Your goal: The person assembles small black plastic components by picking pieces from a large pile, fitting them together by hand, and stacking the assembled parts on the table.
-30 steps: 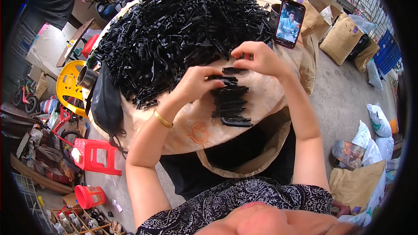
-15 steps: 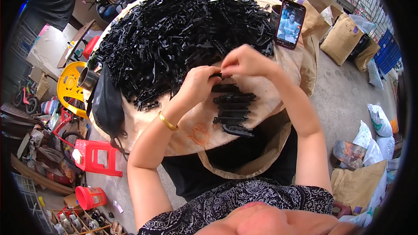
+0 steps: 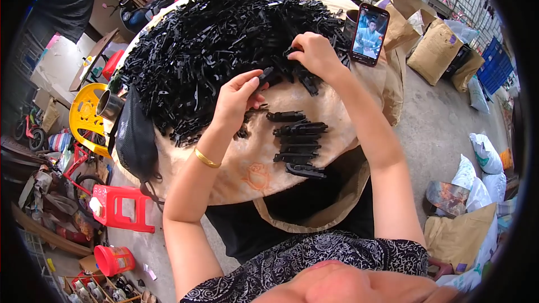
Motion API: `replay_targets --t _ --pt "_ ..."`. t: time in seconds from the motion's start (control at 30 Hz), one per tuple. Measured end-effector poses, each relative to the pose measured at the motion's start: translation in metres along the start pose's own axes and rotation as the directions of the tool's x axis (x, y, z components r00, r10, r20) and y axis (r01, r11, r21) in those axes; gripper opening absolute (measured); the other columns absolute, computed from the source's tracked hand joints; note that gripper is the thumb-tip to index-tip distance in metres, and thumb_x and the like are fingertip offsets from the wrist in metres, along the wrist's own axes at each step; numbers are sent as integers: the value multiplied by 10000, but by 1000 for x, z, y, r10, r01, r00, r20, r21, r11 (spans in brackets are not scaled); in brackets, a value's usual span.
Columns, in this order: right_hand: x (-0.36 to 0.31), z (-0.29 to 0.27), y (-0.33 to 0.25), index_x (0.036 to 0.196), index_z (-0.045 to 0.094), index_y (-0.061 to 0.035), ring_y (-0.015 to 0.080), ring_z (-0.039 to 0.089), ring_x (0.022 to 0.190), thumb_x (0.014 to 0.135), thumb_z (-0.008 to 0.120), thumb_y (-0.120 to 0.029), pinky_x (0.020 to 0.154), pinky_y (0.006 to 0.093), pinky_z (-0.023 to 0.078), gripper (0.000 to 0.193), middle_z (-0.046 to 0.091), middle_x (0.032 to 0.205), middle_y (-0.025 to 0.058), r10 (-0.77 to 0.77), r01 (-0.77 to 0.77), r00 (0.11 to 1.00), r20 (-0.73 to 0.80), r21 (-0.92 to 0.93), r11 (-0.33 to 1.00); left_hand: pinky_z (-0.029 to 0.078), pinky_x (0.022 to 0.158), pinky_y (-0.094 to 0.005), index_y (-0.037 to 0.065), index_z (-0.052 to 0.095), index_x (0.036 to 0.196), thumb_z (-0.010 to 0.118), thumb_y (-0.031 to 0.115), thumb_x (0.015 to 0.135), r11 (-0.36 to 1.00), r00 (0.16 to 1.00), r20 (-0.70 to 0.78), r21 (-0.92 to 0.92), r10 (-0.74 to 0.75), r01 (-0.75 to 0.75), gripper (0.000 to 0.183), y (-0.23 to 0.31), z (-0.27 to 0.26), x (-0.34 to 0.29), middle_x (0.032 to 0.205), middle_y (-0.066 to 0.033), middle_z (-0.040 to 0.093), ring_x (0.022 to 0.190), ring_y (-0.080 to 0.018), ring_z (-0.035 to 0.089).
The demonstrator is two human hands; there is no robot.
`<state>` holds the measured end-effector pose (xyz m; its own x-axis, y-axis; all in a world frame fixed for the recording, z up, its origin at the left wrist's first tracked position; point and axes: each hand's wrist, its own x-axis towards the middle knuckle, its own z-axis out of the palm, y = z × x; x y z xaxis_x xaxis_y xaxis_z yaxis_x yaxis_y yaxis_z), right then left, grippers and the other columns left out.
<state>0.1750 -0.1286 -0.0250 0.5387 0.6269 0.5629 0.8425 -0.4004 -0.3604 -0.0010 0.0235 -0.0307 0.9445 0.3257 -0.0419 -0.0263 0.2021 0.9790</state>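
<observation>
The bare hands have just parted: half a second ago their fingertips met above the near edge of the heap, and now they work separately. The left hand [image 3: 236, 100], below a gold-coloured bangle [image 3: 207, 158] on the wrist, pinches a small black plastic piece [image 3: 266, 75] between thumb and fingers. The right hand [image 3: 315, 53] has moved up and away to the large, loose heap of slim black plastic pieces [image 3: 208, 56], its fingers bent at the heap's near edge; whether they grip anything, I cannot tell. I read this as handling of one piece giving way to a reach among the loose ones.

A short column of stacked black plastic pieces [image 3: 300, 130] lies on the cloth-covered bench [image 3: 342, 109], nearer the body than both hands and touched by neither. Its farthest piece sits slightly apart from the rest. The heap spreads beyond the hands, while an open brown paper sack [image 3: 297, 228] gapes below the bench's near edge.
</observation>
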Motion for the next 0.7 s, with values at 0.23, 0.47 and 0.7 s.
replay_targets --t 0.23,0.47,0.7 --pt "-6 3 -35 930 614 -12 49 545 659 760 714 -50 603 193 462 200 599 784 0 56 27 992 -109 641 767 451 524 -173 7 573 1160 551 153 902 994 996 16 63 -85 84 298 4 -5 3 896 -67 655 595 -64 552" --pt "-19 6 -52 793 609 -33 200 592 695 679 759 -124 625 289 488 209 612 777 67 -264 331 930 -256 269 904 447 520 -181 12 590 1129 537 224 929 996 994 58 30 -89 87 296 10 -9 3 822 -31 631 589 -68 544" --pt "-29 13 -65 738 570 -50 268 611 750 632 768 -145 660 337 497 244 626 808 70 -316 317 948 -50 276 907 426 536 -182 -7 637 995 583 281 903 983 987 133 171 -93 70 308 10 -9 1 720 -3 592 588 -65 525"
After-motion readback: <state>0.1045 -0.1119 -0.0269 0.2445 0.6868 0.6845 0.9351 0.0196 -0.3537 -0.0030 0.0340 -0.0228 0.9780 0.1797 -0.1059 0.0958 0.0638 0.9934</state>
